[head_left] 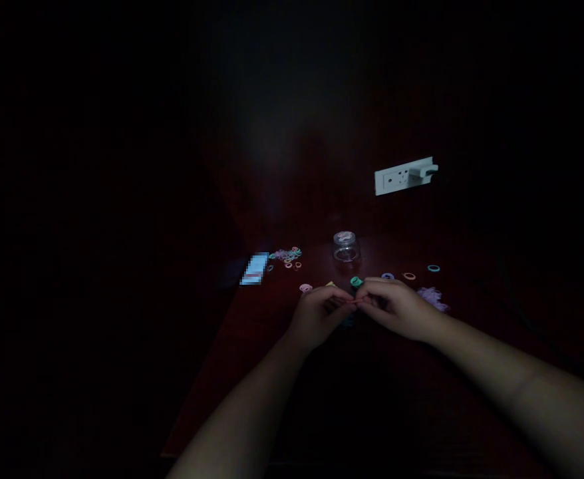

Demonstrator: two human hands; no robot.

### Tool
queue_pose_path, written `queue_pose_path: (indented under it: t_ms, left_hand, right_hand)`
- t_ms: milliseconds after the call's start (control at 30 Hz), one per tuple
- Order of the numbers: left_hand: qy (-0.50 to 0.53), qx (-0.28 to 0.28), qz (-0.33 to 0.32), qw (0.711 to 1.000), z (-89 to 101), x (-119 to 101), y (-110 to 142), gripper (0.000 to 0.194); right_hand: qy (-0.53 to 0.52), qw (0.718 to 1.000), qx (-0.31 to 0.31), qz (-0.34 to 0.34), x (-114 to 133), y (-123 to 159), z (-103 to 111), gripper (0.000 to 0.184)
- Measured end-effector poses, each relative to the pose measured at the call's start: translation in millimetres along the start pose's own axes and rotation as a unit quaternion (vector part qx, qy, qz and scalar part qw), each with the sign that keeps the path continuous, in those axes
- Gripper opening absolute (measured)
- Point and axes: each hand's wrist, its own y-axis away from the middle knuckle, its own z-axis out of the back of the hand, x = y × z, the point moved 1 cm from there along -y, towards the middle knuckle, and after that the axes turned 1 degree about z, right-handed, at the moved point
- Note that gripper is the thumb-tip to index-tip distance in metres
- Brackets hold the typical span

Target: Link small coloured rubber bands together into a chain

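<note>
Forearms (516,386) reach over the dark counter (252,326) so that the left hand (316,316) and right hand (396,306) meet, each narrowed to a pinch on a thin reddish band (354,301) between them (an end apiece, perhaps; much is hidden). Green band (356,281) sits just beyond, presumably for easy reach; the jar (346,249) stands farther back, leaving working room.

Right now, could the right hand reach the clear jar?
Probably yes: the jar stands just beyond the right hand, past a small green item, though that hand pinches a thin reddish strand.
</note>
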Motion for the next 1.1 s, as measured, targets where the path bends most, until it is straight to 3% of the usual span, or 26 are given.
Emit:
queue_pose_path:
  t_ms: [633,1100]
  left_hand:
    - [-0.057,0.025,-0.002,0.998,5.8,1.1,0.1,0.016]
    - [-0.084,0.037,-0.040,0.995,9.9,-5.1,-0.2,0.020]
  right_hand:
    - [0.014,1.000,0.006,-0.016,-6.0,1.0,0.7,0.015]
    - [0.005,0.999,0.019,-0.040,-2.6,0.9,1.0,0.018]
